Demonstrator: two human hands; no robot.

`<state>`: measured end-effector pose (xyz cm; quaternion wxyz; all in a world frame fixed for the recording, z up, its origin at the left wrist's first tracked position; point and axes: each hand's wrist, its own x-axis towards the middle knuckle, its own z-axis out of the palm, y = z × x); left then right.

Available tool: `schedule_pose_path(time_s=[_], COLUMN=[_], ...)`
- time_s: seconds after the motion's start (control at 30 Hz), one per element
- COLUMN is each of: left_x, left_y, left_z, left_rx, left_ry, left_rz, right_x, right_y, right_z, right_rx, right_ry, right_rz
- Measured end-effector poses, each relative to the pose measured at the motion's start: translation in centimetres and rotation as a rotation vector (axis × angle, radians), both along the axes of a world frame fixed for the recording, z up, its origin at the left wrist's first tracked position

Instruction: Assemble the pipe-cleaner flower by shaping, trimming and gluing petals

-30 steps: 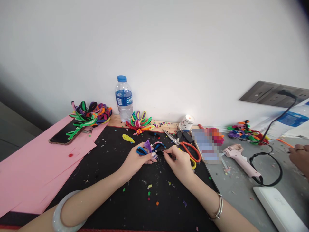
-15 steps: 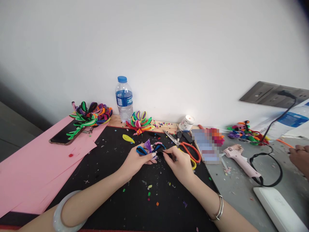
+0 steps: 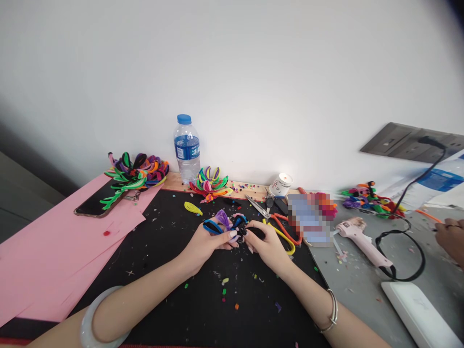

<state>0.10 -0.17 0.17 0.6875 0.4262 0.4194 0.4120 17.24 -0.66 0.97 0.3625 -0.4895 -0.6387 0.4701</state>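
Two bare hands meet at the middle of a black mat [image 3: 163, 299], fingers closed around a small bundle of blue, purple and black pipe-cleaner loops [image 3: 223, 221] raised just over the work surface. The left hand [image 3: 208, 241] has its grip pressed firmly on the loops, thumb on top; the right hand [image 3: 268, 244] appears to pinch the black part at their base, though fingertips hide the exact contact. The loops are bent and gathered, so the piece looks partly made; whether its base is fastened cannot be told from here. Toward 11 o'clock from it, a fuller multicoloured loop cluster [image 3: 213, 186] lies before a water bottle [image 3: 187, 148], and at 10 a large bunch of loops [image 3: 141, 171] partly covers a phone [image 3: 94, 200]. A loose yellow loop [image 3: 193, 208] lies nearer, also at 10. Scissors [image 3: 258, 207] crowd the right hand from 2 o'clock, below a white tub [image 3: 280, 185]; farther out at 3 are a pink glue gun [image 3: 366, 246], its trailing cable [image 3: 422, 258] and another person's hand [image 3: 451, 239]. Coloured clippings [image 3: 224, 291] litter the mat at 6 o'clock, underneath the working wrists' reach.
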Motion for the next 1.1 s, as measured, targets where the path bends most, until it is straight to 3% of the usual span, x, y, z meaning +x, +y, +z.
schedule_pose_path(time_s=[0.43,0.6,0.87,1.1], left_x=[0.02,0.06,-0.01,0.05], left_y=[0.02,0.08,-0.13,-0.17], left_z=[0.02,0.08,0.35,0.32], left_rx=[-0.036,0.007,0.072,0.095], left_ry=[-0.024,0.011,0.067,0.109], left_rz=[-0.014,-0.027,-0.041,-0.025], right_x=[0.20,0.18,-0.14,-0.62], right_y=[-0.08,-0.13,-0.39,-0.54], right_z=[-0.26,-0.14,0.30,-0.18], right_rx=[-0.070,-0.003,0.234,0.275], right_ry=[0.032,-0.109,-0.316,-0.382], right_rz=[0.072,0.060,0.050,-0.011])
